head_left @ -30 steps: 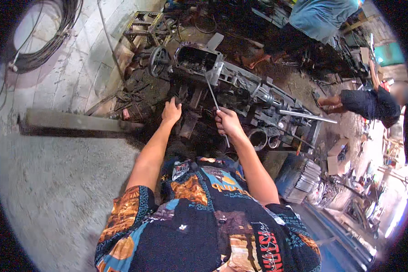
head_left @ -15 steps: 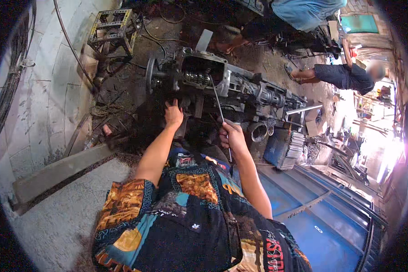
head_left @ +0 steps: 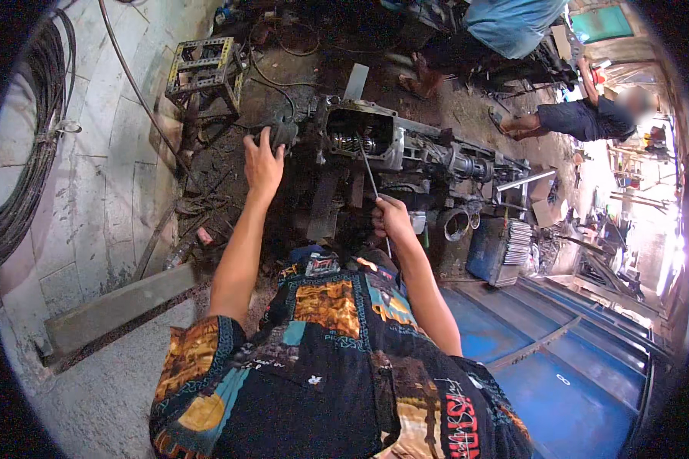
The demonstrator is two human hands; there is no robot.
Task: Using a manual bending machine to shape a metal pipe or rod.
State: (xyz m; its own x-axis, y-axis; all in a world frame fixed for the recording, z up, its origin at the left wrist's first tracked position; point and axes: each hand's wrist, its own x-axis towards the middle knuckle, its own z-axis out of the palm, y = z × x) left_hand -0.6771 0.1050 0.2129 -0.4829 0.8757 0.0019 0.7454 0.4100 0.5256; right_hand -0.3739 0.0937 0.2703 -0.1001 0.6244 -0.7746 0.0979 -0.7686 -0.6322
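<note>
A long dark gearbox with an uncovered housing lies across the floor ahead of me. Steel gears show inside the opening. My right hand is closed round a thin metal rod, whose far end reaches into that opening. At the housing's left end is a dark round wheel, smeared in the picture. My left hand lies on its near rim with fingers bent over it; how firmly they grip is hard to see.
A yellow-and-grey metal stand is at the far left, near a coiled cable on the wall. A blue metal panel lies to the right, beside a blue battery-like box. Another person stands at the far right.
My left hand has moved up and left, from below the housing onto the wheel's rim. My right hand still holds the rod in the opening. The view has shifted slightly.
</note>
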